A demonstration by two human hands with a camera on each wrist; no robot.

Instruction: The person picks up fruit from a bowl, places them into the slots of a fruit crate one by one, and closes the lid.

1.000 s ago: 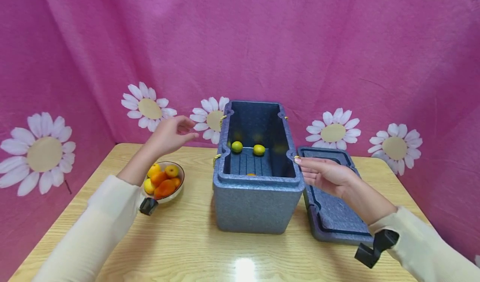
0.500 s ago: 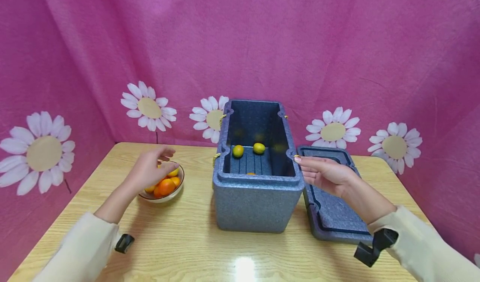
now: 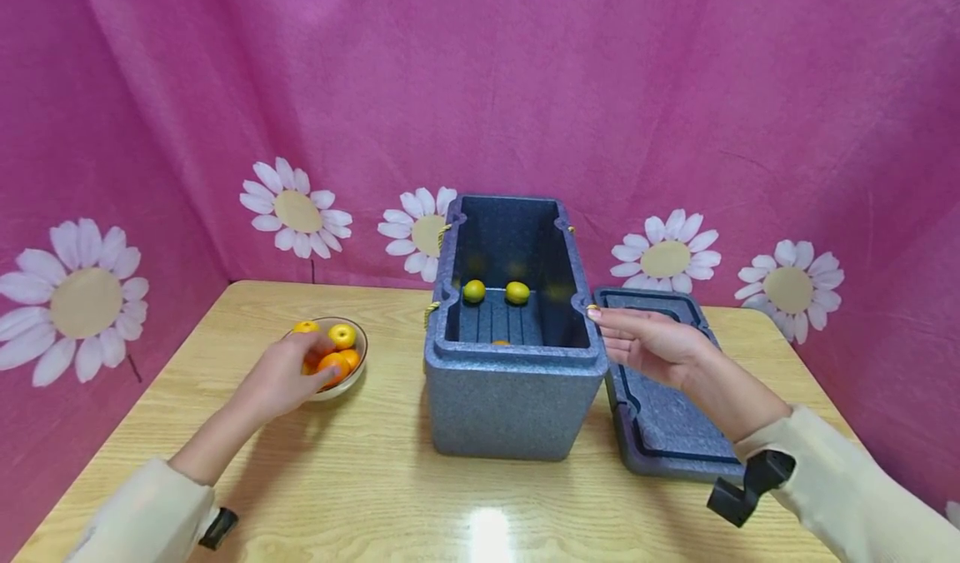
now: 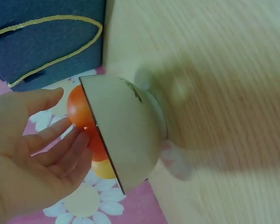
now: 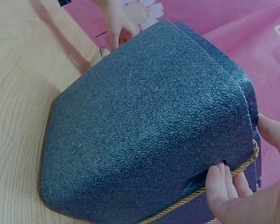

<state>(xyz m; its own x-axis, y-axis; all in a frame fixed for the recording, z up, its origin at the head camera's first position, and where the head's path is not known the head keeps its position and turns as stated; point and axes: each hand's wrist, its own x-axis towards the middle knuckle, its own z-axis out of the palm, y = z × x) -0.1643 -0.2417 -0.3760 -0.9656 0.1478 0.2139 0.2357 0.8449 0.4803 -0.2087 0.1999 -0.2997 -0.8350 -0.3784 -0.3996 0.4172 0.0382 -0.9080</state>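
Observation:
My left hand [image 3: 281, 380] reaches over the bowl [image 3: 363, 355] on the left, fingers among the oranges. In the left wrist view its fingertips are right at the orange fruit, and the thumb stands a little apart from the nearest orange [image 4: 79, 106]. Beside the orange [image 3: 334, 368], a yellow fruit [image 3: 342, 336] sits in the bowl. My right hand [image 3: 656, 346] holds the grey foam box [image 3: 510, 413] at its right side, thumb at the rim, fingers against the outer wall by the yellow rope [image 5: 177, 205]. Two yellow-green fruits [image 3: 474, 291] and an orange one [image 3: 501, 343] lie inside.
The grey lid [image 3: 675, 421] lies flat on the wooden table [image 3: 360, 496], right of the box and partly under my right forearm. Behind the table hangs a pink cloth [image 3: 510, 80] with white daisies. The box stands open at the top.
My left hand has moved from beside the box, left and down, to the fruit in the bowl. My right hand stays at the box's side. One yellow-green fruit in the box has shifted slightly.

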